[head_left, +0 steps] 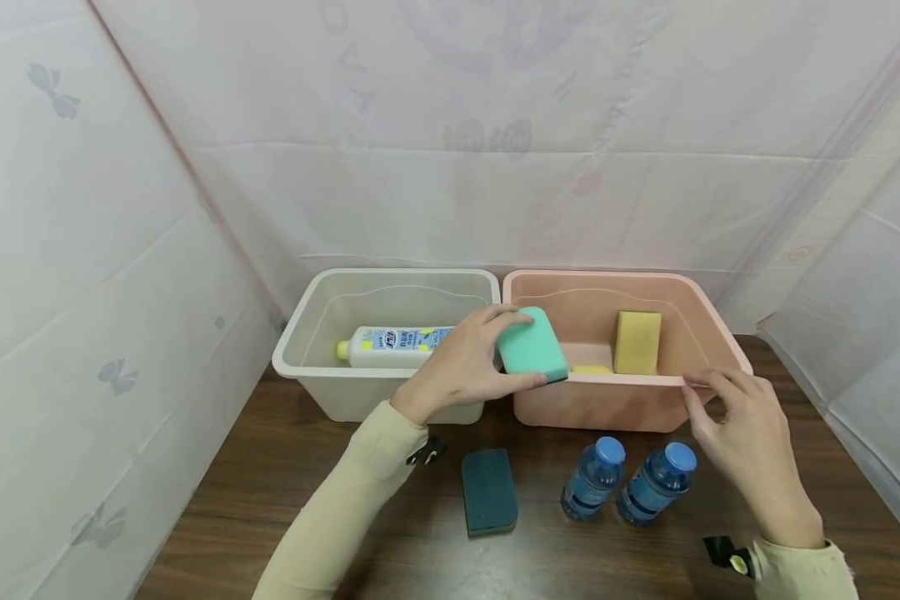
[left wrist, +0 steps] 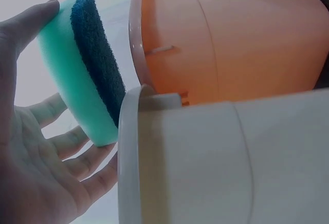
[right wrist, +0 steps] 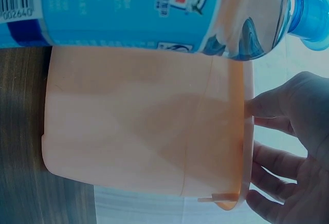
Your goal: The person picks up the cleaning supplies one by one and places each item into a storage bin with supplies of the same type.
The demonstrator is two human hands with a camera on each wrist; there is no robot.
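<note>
My left hand [head_left: 461, 362] holds a mint-green sponge [head_left: 532, 343] between thumb and fingers, above the inner rims of the two bins. In the left wrist view the sponge [left wrist: 85, 72] shows a dark scouring layer [left wrist: 97, 49] on one face. At the front right corner of the pink bin [head_left: 600, 404], my right hand [head_left: 750, 442] pinches the rim, thumb on the outside. Inside that bin a yellow sponge [head_left: 637, 342] stands on edge, and part of another yellow piece [head_left: 591, 369] shows behind the front rim.
A white bottle with a yellow cap [head_left: 390, 346] lies in the grey-white bin [head_left: 397, 396] at left. In front, on the dark wooden table [head_left: 270, 500], are a dark green scouring sponge [head_left: 490, 492] and two blue-capped bottles, one left [head_left: 592, 479], one right [head_left: 656, 483]. White sheeting [head_left: 450, 208] hangs behind.
</note>
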